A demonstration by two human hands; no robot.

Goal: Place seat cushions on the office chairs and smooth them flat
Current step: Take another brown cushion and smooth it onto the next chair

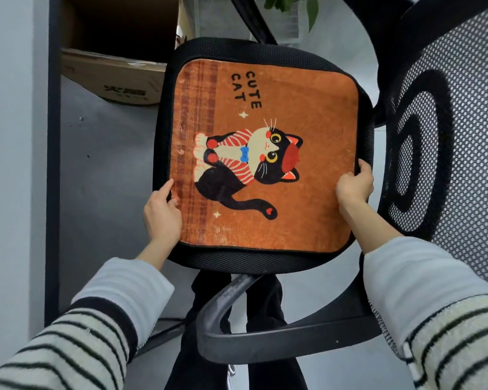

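Here the cushion (265,153) is laid flat on the black mesh seat (268,53) of the chair, with a band of seat left showing beyond its 12, 9 and 6 o'clock edges; the 3 o'clock edge runs close to the backrest (445,130), which rises just beside it, so little room is left on that side. At 9 o'clock a dark vertical frame (53,164) stands near the seat, and a cardboard box (116,80) is seen at 10 o'clock, close to the seat's far corner. At 6 o'clock an armrest (265,342) curves across below the seat. The cushion is orange and plush, printed with a black cat in a striped jumper and blue bow, the words "CUTE CAT", and a darker plaid band along the 9 o'clock side; its surface looks smooth. The left hand (162,212) is set at the near left corner, thumb on the fabric and fingers wrapped under the edge, clamped on the cushion. The right hand (354,185) is curled round the cushion's 3 o'clock edge, gripping it. The fingertips of both hands are hidden beneath the edges. The backrest is cut off at the right border, and the chair's base is hidden by dark trouser legs (265,305).
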